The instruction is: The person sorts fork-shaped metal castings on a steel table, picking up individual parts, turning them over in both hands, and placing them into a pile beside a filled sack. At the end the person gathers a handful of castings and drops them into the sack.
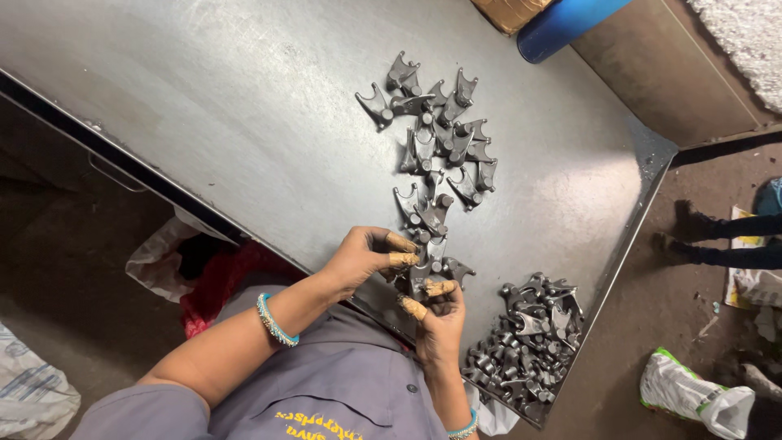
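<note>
Your two hands work at the near edge of the steel table (244, 122). Your left hand (362, 257) has its fingers curled together over the near end of the line of forked metal parts (436, 163), fingertips touching the pieces at roughly the point where your right hand (440, 322) meets them. Your right hand pinches one dark forked part (429, 277) between thumb and fingers. Tan wrappings cover at least four fingertips (403, 259). Each wrist carries one beaded bangle; the right one is cut off by the bottom edge of the frame. Two groups of parts lie on the table: a loose line running away from your hands, roughly two dozen pieces, and a dense heap (529, 342) at the table's near right corner, just beside your right forearm. The heap is too tangled to count. Your hands hide the nearest pieces of the line. Beyond the far end of the line, a blue cylinder (566, 24) and a brown box (509, 12) are cut off at the top edge. On the floor, a white bag (696, 399) lies to the right, a red bundle (224, 281) sits under the table edge, and another person's feet (692, 236) stand at the right.
</note>
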A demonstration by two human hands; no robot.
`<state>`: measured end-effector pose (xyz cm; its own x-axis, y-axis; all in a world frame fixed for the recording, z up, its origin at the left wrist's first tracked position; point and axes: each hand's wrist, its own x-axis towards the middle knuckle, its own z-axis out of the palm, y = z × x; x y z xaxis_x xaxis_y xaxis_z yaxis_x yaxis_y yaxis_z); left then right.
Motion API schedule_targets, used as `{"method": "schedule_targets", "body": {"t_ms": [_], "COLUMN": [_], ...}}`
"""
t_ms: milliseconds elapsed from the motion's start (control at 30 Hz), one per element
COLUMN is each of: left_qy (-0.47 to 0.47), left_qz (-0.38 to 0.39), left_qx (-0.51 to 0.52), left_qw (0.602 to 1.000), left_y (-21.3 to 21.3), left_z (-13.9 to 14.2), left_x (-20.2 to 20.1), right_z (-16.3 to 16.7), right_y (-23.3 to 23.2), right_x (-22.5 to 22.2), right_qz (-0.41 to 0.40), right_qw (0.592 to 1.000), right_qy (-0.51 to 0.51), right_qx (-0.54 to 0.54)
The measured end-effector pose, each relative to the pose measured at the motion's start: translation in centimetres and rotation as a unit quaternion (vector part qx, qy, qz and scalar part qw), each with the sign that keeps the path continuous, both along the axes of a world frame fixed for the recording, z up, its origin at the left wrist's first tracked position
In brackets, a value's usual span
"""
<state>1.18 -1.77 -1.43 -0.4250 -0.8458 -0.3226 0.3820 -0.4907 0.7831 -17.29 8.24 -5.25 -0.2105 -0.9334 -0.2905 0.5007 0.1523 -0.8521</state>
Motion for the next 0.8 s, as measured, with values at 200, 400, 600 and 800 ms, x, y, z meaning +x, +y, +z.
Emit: {"method": "schedule_targets", "body": {"t_ms": [200, 400, 600, 800], "left_qy": [-0.016, -0.016, -0.016, -0.034], "left_qz": [0.008, 0.015, 0.025, 0.023], "left_qx": [0.013, 0.052, 0.059, 0.042], "left_qw": [1.0, 0.998, 0.998, 0.998], "left_y": [0.2, 0.3, 0.3, 0.0], "left_z": [-1.6, -2.1, -2.1, -0.6], "left_x": [-0.1, 0.1, 0.2, -0.4], "right_z": [-0.8, -0.9, -1.1, -1.1], "right_y": [0.0, -0.4, -0.5, -0.2], "right_x": [-0.2, -0.2, 0.0, -0.4], "right_qz": [0.011, 0.038, 0.03, 0.023], "right_qw": [1.0, 0.999, 0.999, 0.999], "right_qy": [-0.01, -0.022, -0.021, 0.029], "right_qx": [0.021, 0.021, 0.016, -0.034]}}
